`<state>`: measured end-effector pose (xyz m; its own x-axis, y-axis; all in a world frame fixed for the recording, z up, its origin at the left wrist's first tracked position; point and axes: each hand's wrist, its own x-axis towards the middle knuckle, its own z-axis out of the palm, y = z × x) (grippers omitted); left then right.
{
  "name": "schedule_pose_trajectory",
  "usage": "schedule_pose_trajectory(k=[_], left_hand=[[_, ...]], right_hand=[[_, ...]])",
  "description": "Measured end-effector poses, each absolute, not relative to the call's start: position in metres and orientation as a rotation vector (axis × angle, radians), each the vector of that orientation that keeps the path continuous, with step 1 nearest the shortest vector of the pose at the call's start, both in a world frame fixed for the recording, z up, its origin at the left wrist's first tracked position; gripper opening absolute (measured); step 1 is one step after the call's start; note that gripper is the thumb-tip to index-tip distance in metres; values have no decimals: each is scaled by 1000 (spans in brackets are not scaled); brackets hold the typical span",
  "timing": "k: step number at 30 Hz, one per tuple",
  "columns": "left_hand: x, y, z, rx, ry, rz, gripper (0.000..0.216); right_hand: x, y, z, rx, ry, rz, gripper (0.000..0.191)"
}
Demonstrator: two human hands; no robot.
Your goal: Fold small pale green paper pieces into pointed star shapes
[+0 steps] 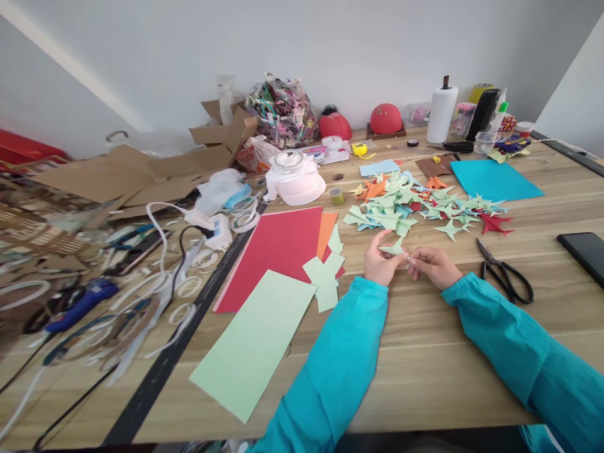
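My left hand (379, 263) holds a small folded pale green paper figure (395, 247) between thumb and fingers. The fingers of my right hand (434, 264) are pinched together at the figure's near end, close to my left thumb. Just beyond both hands lies a heap of folded paper figures (394, 204), mostly pale green, with some orange, blue and red. Black-handled scissors (509, 277) lie part-open to the right of my right hand. Left of my left hand are cut pale green paper pieces (325, 277), partly over red sheets.
A large pale green sheet (255, 340) overlaps a red sheet (278, 251) on the left. At the right are a blue sheet (495, 179) and a phone (585, 255). Cables, a power strip (219, 233) and a blue glue gun (82, 305) clutter the far left.
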<state>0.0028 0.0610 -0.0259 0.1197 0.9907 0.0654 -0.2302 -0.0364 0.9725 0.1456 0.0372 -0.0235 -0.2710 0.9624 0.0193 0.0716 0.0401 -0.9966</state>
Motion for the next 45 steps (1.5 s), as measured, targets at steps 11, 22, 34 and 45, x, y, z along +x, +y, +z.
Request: schedule_pose_trajectory(k=[11,22,34,45], left_hand=[[3,62,-25,1085,949,1255,58],[4,65,-30,1002,955,1252,37],[6,66,-32,917,907,1207,49],[5,64,-26,1046,894,1259,52]], right_hand=[[145,35,-21,-1119,-1485,1298,33],[144,33,-16,-1127,-1454,1329,33],[147,38,-21,-1148,-1255,1305,38],[150,41,-21,-1159,-1136,1231,36]])
